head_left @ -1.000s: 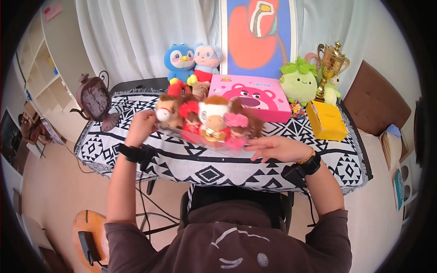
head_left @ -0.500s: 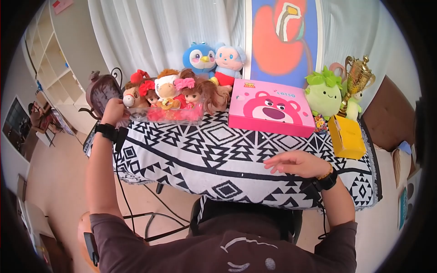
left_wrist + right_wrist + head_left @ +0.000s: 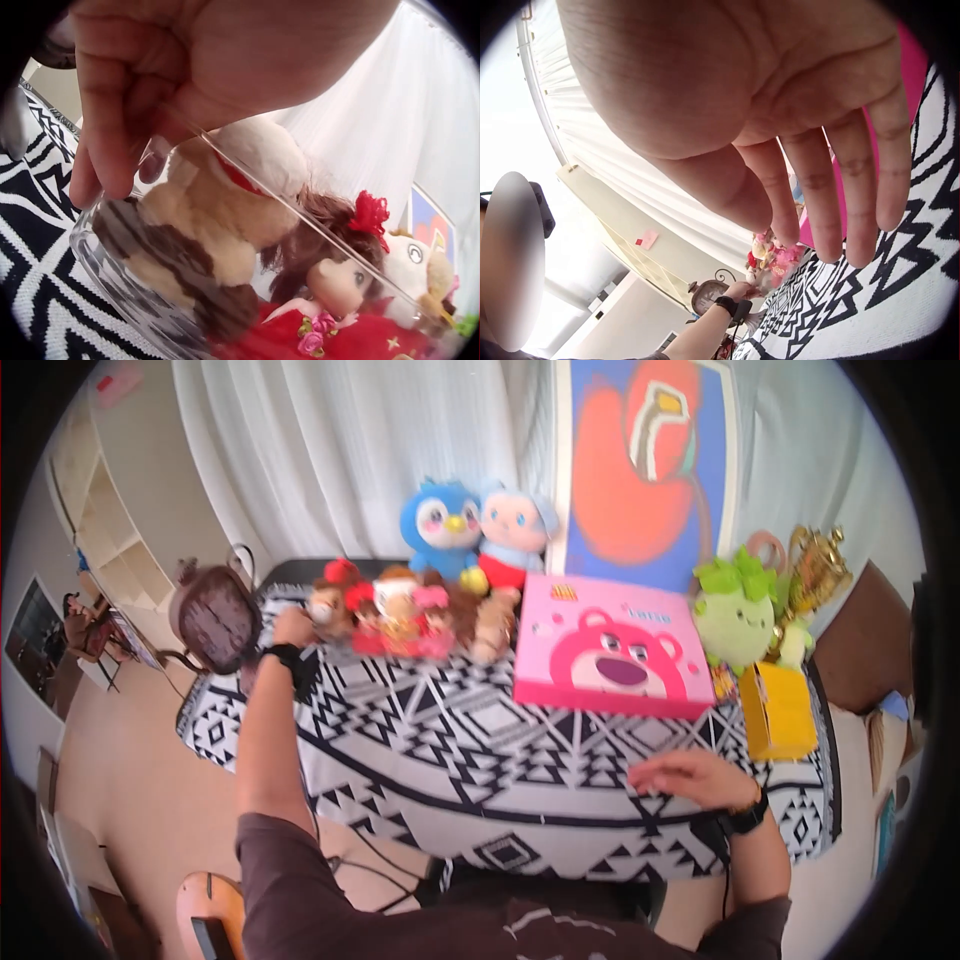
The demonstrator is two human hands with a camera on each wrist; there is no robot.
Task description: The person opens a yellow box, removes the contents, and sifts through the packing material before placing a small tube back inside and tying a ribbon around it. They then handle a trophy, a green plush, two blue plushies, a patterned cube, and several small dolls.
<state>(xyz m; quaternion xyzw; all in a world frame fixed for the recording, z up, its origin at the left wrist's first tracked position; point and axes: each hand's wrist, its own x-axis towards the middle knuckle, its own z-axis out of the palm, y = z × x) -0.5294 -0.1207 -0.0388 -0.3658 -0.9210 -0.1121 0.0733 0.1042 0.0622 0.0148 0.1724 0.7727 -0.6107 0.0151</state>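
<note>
My left hand (image 3: 292, 628) grips the left end of a clear plastic bin (image 3: 112, 279), its fingers curled over the rim in the left wrist view. Inside stands a tan plush horse (image 3: 202, 217) with a red strap, closest to the hand. Beside it are a doll (image 3: 334, 283) in red with a red hair bow and a white-faced plush (image 3: 396, 598); a doll with a pink bow (image 3: 434, 618) is at the right end. My right hand (image 3: 690, 778) hovers over the patterned cloth (image 3: 470, 785), its fingers extended and holding nothing.
A pink bear box (image 3: 615, 645) lies right of the bin, with a yellow box (image 3: 780, 710), green plush (image 3: 735, 615) and gold trophy (image 3: 818, 575) beyond. A brown clock (image 3: 215, 618) stands close left of my left hand. Behind sit a blue penguin plush (image 3: 440, 530) and a framed picture (image 3: 645, 470).
The bin of dolls has moved left across the table, away from the front of the pink box, with my left hand on it. My right hand has come off it and drawn back.
</note>
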